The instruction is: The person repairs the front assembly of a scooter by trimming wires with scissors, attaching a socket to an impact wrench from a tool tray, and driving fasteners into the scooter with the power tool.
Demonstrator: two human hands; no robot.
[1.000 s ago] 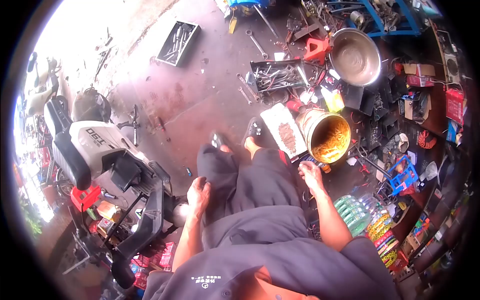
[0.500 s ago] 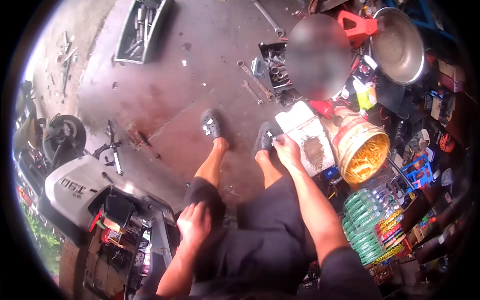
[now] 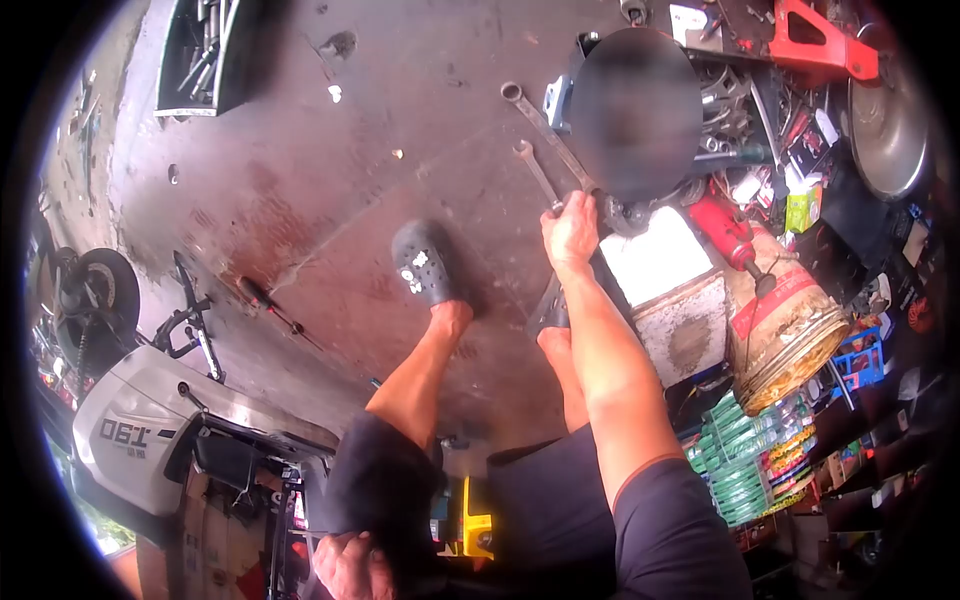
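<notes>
My right hand [image 3: 572, 232] reaches down to the floor, its fingers closed at the near end of a small combination wrench [image 3: 538, 172]. The fingers hide that end of the wrench. Beside it lies a longer combination wrench [image 3: 545, 128], partly covered by a blurred round patch. My left hand [image 3: 352, 568] is low in the view by my left thigh, fingers curled in, with no object visible in it. A white box [image 3: 655, 255] with a stained side stands to the right of my right forearm.
A dirty bucket [image 3: 785, 315] and a red tool [image 3: 725, 230] are beside the box. Green packaged coils [image 3: 735, 455] are stacked lower right. A grey machine cover [image 3: 135, 425] stands at left. A screwdriver [image 3: 268, 302] and a tool tray [image 3: 205, 60] lie on the floor.
My right hand has moved forward from beside my right shoe to the small wrench. My left hand has drawn back towards my body. The view has shifted, bringing the wrenches closer.
</notes>
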